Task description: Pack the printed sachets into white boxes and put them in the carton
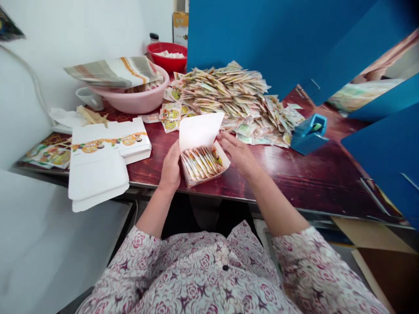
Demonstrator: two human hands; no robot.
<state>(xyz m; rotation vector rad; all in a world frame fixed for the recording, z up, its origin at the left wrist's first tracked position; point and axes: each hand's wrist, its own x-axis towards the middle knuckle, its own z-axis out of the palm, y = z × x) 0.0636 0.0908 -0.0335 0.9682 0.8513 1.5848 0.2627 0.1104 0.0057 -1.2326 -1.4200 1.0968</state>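
Observation:
A small white box stands near the table's front edge with its lid raised. Inside it, a row of small packets stands on edge. My left hand is wrapped round the box's left side. At the box's right back corner is my right hand, its fingers apart and reaching to the lid's right edge; whether they touch it is hard to tell. Behind the box lies a large heap of similar packets.
Flat printed cartons are stacked at the left, overhanging the table. Behind them are a pink basin with a folded cloth on top, a white cup and a red basin. A blue tape dispenser stands at the right.

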